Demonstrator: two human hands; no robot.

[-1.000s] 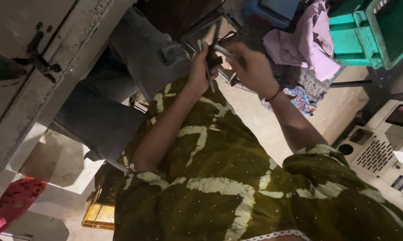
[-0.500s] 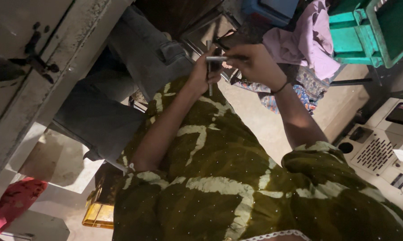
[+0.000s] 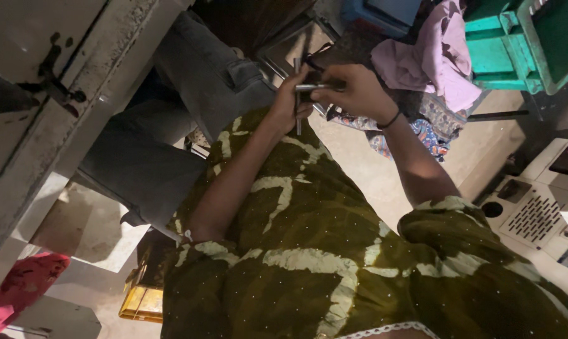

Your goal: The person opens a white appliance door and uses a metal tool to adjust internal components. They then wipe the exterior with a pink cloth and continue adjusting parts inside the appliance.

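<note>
Tool: a slim T-shaped metal tool [image 3: 298, 94], upper centre of the frame; its shaft stands upright and its crossbar lies level.
Left hand: the left hand [image 3: 288, 103] is clenched around the upright shaft, much as it was a second ago.
Right hand: the right hand [image 3: 353, 93] grasps the crossbar, fingers curled over it; a dark band [image 3: 391, 119] circles the wrist.
Change: half a second ago the crossbar sat a little higher, at the right fingertips; now the right hand closes more fully over it. A second ago both hands huddled tighter together.
Meaning: the grip looks like it is settling for a turn.
Around: grey cloth [image 3: 202, 69] lies left of the hands, pink cloth [image 3: 438, 59] to the right, a green crate [image 3: 516, 44] at upper right.
</note>
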